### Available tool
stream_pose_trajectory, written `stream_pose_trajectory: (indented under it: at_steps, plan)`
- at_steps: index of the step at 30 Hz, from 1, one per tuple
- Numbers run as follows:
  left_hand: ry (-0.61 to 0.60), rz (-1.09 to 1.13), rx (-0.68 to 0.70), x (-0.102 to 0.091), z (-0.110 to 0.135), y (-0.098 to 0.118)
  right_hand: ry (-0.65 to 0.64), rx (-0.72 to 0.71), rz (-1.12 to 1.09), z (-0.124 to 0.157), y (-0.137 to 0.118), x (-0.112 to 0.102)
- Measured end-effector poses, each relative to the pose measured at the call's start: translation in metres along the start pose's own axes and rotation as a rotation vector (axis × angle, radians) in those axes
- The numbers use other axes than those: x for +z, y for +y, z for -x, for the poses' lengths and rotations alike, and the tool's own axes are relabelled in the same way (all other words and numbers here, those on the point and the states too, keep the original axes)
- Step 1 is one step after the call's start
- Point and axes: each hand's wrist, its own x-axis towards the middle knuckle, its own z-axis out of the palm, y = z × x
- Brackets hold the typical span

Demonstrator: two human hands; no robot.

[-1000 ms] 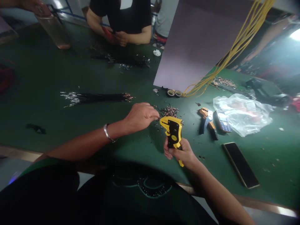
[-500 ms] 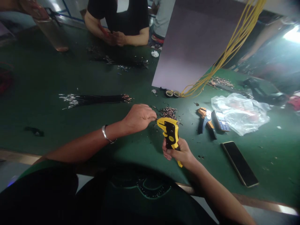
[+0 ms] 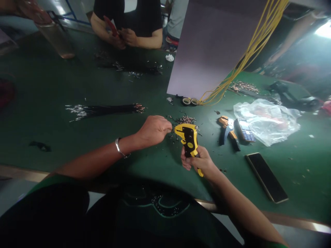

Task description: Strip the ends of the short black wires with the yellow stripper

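Note:
My right hand is wrapped around the grip of a yellow and black wire stripper, whose jaws point left. At those jaws my left hand is closed in a pinch, fingertips almost touching the tool. Whatever it pinches is too small and hidden to make out. Behind the tool lies a heap of short cut wire ends, with loose bits scattered around. A bundle of black wires rests to the far left of my left hand, silvery ends at its left and coppery ends at its right.
Right of me lie an orange and blue stripping tool, a keypad phone, a clear plastic bag and a smartphone. Yellow wires hang by a pale panel and tape rolls. Across the table, another person's hands hold a red-handled tool.
The wire stripper and my right hand have risen slightly and shifted a little right. My left hand stays at its jaws. The other person's red-handled tool has been lifted and shows more.

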Motion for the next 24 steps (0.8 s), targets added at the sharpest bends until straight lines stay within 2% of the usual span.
stream_pose_trajectory:
  at_steps: [10,14,24]
  plan:
    - [-0.007,0.060,-0.032,-0.0017,-0.0005,0.0006,-0.069,0.038,-0.102,0.0020,-0.0047,0.0004]
    - [-0.005,0.053,-0.031,-0.0010,-0.0009,0.0026,-0.078,0.009,-0.127,0.0007,-0.0058,-0.0002]
    - [0.004,0.047,-0.046,-0.0029,-0.0003,0.0012,-0.063,0.018,-0.071,-0.0018,-0.0034,-0.0041]
